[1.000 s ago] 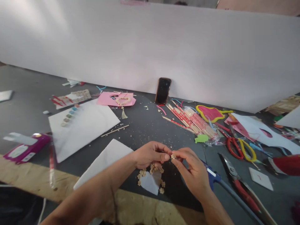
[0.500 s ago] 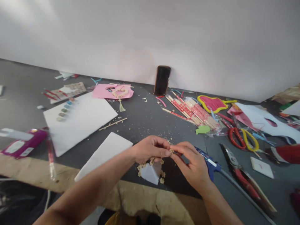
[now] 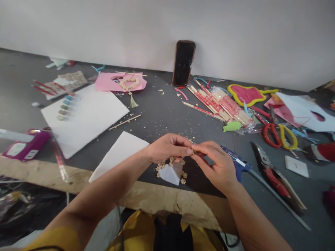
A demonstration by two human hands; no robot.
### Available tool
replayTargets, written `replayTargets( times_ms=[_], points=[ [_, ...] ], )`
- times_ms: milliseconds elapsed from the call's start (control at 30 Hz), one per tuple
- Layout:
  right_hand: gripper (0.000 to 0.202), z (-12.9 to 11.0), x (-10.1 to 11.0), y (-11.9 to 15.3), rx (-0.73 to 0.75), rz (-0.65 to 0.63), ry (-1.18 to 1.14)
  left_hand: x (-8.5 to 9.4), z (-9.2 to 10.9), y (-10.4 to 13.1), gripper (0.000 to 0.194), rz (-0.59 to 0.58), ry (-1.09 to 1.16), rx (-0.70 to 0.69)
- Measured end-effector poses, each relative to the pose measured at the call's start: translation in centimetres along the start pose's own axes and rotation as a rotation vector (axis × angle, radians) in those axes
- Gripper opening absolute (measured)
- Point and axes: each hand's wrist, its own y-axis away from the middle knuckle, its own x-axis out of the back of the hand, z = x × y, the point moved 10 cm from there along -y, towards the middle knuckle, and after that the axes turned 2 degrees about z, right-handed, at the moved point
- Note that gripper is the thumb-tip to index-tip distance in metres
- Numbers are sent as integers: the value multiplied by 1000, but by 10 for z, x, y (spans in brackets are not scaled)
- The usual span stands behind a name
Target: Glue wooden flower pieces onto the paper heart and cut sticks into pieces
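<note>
My left hand and my right hand meet fingertip to fingertip above the dark table, both closed in a pinch. Between them is a small beige flower-shaped piece, mostly covered by the fingers. Below my left hand lies a folded white paper, with several beige flower pieces around its edge. A blue glue gun lies just beyond my right hand, partly hidden by it. A white foam board piece is behind my left forearm.
Pliers with red handles and scissors lie to the right. Wrapped chopsticks and a phone leaning on the wall are at the back. A large white board and a purple device are on the left.
The view has tipped downward, so the table things appear higher. Both hands still meet at the fingertips around the small piece, which shows less now.
</note>
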Motion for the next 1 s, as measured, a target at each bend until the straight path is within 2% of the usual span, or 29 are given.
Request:
replayTargets(
  times_ms=[100, 300, 733, 1000],
  points=[
    [27, 0, 2, 0, -4, 14, 10, 0, 1, -1, 15, 4, 14, -5],
    [19, -2, 5, 1, 22, 28, 4, 2, -1, -2, 18, 39, 65, 17],
    [16, -4, 7, 0, 28, 40, 3, 2, 0, -2, 16, 44, 42, -11],
    [18, -5, 7, 1, 50, 47, 1, 7, -1, -3, 22, 91, 8, -9]
  ],
)
